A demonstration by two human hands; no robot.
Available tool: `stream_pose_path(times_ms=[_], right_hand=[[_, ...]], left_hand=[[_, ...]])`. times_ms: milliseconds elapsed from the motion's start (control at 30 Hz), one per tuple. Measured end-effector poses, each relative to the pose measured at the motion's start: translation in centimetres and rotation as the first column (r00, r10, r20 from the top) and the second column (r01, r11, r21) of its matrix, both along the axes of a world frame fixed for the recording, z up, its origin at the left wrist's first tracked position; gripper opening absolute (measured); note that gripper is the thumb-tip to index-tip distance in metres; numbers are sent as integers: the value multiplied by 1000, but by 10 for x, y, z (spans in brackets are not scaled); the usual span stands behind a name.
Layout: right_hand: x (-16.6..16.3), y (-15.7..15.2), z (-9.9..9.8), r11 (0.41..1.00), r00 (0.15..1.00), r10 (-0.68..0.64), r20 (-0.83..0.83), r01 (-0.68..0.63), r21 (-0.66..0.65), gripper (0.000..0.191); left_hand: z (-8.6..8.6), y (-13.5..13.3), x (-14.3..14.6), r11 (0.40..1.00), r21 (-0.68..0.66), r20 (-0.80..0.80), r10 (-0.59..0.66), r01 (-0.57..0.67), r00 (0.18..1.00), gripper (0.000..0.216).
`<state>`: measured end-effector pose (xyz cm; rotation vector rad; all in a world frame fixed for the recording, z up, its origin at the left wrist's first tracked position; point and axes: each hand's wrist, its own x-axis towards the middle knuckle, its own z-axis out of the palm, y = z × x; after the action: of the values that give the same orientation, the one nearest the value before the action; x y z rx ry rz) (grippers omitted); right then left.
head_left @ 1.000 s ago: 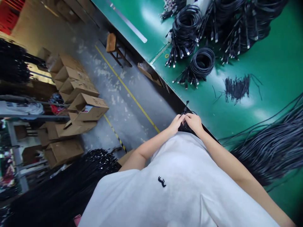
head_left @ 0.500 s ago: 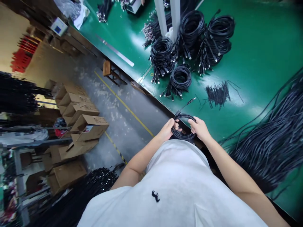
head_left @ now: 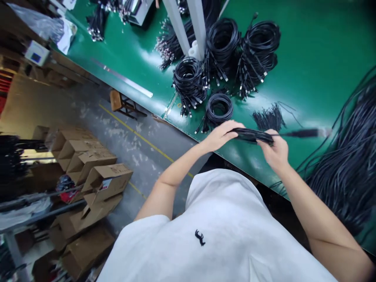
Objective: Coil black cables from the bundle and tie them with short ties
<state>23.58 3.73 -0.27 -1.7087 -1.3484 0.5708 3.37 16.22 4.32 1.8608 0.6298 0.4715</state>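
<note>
A flattened coil of black cable (head_left: 252, 135) is gripped at both ends over the near edge of the green table (head_left: 320, 51). My left hand (head_left: 221, 134) is closed on its left end. Closed on the right end is my right hand (head_left: 275, 150). A loose plug end (head_left: 305, 133) sticks out to the right, blurred by motion. Just beyond my hands lies a finished black coil (head_left: 219, 108) with its plugs fanned out.
Several bundled coils (head_left: 223, 51) lie stacked near two white posts (head_left: 188, 23). A small heap of black ties (head_left: 268, 116) lies right of the near coil. A mass of loose black cables (head_left: 349, 164) covers the table's right side. Cardboard boxes (head_left: 96, 172) and a wooden stool (head_left: 119, 102) stand on the floor at left.
Both hands rose from my waist out over the table edge with the coil. The coil was round and facing me; now it is held flat, edge-on, its plug end swinging right.
</note>
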Motion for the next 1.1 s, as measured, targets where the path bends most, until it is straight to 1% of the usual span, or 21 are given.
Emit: stream_pose_path(times_ms=[33,67,100,133,167,200,233,300,367,400,467,567,633,733,833,933,1000,1067,1100], right_hand=[[5,16,6,999,993,24,119,-28,33,25],[8,34,9,997,970,64,233,-74,37,25],[8,54,8,992,936,111,334,-125,20,24],[5,73,4,985,895,160,416,-171,-10,23],[-2,93,-5,976,853,208,479,-211,-47,22],[-11,110,-16,967,816,250,522,-239,-90,23],[-22,124,-30,959,787,282,549,-252,-132,25],[-44,142,-59,950,762,312,568,-246,-191,31],[-61,146,-82,952,769,303,562,-222,-210,37],[-66,145,-89,955,778,292,556,-212,-206,39],[-69,139,-94,960,799,276,535,-205,-190,39],[-66,135,-89,961,826,271,494,-202,-189,38],[-66,136,-85,960,841,266,472,-187,-208,38],[-71,140,-86,959,860,250,445,-158,-234,41],[-76,143,-88,969,878,208,431,-124,-215,45],[-81,145,-82,987,895,108,433,-45,-152,51],[-83,140,-76,994,909,11,417,36,-107,54],[-87,125,-75,989,931,-89,355,126,-82,55],[-90,111,-77,982,946,-131,298,165,-94,54]], left_hand=[[11,29,3,984,150,-52,-88,94,995,28],[18,58,4,948,266,-105,-151,175,983,27],[21,85,3,908,348,-152,-189,232,970,27],[18,110,0,877,399,-189,-208,269,960,26],[11,130,-4,856,427,-217,-214,290,952,25],[-2,148,-10,847,439,-243,-211,301,947,24],[-17,161,-18,843,440,-271,-204,309,941,23],[-49,175,-34,841,431,-343,-182,327,922,26],[-75,176,-47,839,432,-380,-163,330,910,31],[-83,174,-52,837,437,-384,-159,330,910,34],[-91,166,-56,825,457,-373,-162,333,914,35],[-94,154,-56,798,504,-354,-157,330,922,32],[-97,149,-57,793,521,-342,-144,315,928,32],[-105,146,-58,800,530,-323,-117,282,939,31],[-110,146,-58,792,552,-333,-80,263,939,29],[-108,147,-53,783,578,-360,-7,229,933,28],[-104,148,-48,774,597,-365,25,213,931,28],[-99,150,-46,760,611,-374,30,222,927,30],[-96,151,-46,751,617,-384,28,234,923,32]])
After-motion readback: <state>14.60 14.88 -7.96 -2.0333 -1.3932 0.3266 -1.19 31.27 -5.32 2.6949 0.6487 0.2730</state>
